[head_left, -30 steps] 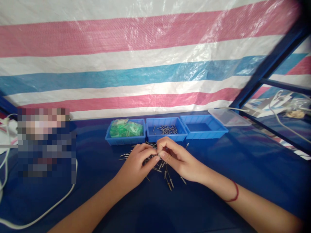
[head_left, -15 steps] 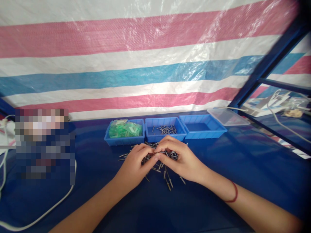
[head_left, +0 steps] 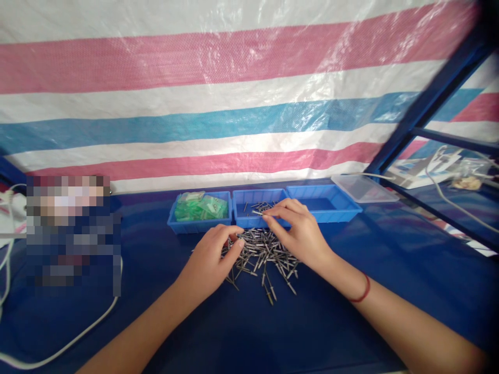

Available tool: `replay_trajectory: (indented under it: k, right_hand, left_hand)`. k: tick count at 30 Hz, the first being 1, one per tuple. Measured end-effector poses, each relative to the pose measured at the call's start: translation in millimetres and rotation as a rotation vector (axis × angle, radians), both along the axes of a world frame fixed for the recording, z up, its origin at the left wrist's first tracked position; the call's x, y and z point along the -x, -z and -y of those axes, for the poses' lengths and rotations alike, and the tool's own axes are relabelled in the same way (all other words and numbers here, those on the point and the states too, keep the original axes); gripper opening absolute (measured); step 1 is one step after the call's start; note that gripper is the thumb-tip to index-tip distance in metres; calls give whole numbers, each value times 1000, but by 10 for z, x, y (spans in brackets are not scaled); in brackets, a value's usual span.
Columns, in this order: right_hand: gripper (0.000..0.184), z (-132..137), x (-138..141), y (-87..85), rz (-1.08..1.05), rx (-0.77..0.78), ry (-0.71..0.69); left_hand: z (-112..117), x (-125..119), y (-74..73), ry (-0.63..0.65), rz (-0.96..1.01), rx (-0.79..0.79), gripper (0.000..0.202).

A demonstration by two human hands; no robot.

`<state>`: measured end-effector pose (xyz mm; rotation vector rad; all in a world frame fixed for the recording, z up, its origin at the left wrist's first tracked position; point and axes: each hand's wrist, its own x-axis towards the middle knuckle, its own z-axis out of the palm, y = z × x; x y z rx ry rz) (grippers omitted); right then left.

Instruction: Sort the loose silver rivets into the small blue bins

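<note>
A pile of metal blind rivets (head_left: 268, 252) lies loose on the blue table in front of the bins. My right hand (head_left: 298, 228) pinches one blind rivet (head_left: 258, 212) between thumb and forefinger, above the front rim of the middle blue bin (head_left: 260, 223). More rivets lie inside that bin, partly covered by this hand. At the left edge of the pile is my left hand (head_left: 214, 257). Its thumb and forefinger are curled with a small gap between the tips, and I see nothing held there. The other fingers are partly hidden.
The left blue bin (head_left: 200, 226) holds green plastic packets (head_left: 202, 209). A third blue bin (head_left: 331, 214) adjoins on the right, beside a clear plastic lid (head_left: 364, 189). A white cable (head_left: 97, 324) runs along the left. A blue metal frame (head_left: 413, 114) rises at right.
My hands have parted from touching over the pile. The right one has moved up to the middle bin with a blind rivet; the left thumb and forefinger have separated slightly.
</note>
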<state>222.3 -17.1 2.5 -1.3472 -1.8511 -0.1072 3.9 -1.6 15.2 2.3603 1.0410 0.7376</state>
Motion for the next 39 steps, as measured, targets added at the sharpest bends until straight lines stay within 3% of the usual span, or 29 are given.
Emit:
replay_trajectory:
  k: [3,5,7,11,13,17,23,32,39]
  right_hand:
    - [19,-81,-107,32,90,-10,200]
    - [20,-84,-127,10,122,-18,229]
    - [20,-31,-81,-46,101,-15,88]
    - [14,166,164,-131,135,105,-372]
    - [11,245,287,-113,213,169,-421]
    - [12,292,402,-9,355,206,-352]
    - [10,271,404,58,388,275,-303]
    - [3,288,404,62,293,366,-239]
    - [13,310,457,50,351,366,-228]
  left_hand:
    - [-14,25,-61,65,-94,-50,19]
    - [-24,37,-98,82,-166,-74,20]
    - [-33,46,-114,76,-220,-97,20]
    - [-48,54,-76,74,-272,-125,21]
    - [-54,52,-49,70,-297,-129,21]
    - [-49,52,-69,69,-352,-135,21]
    - [-7,83,-136,232,-446,-75,6]
    - [1,71,-88,189,-520,-99,7]
    - [5,68,-77,170,-525,-135,12]
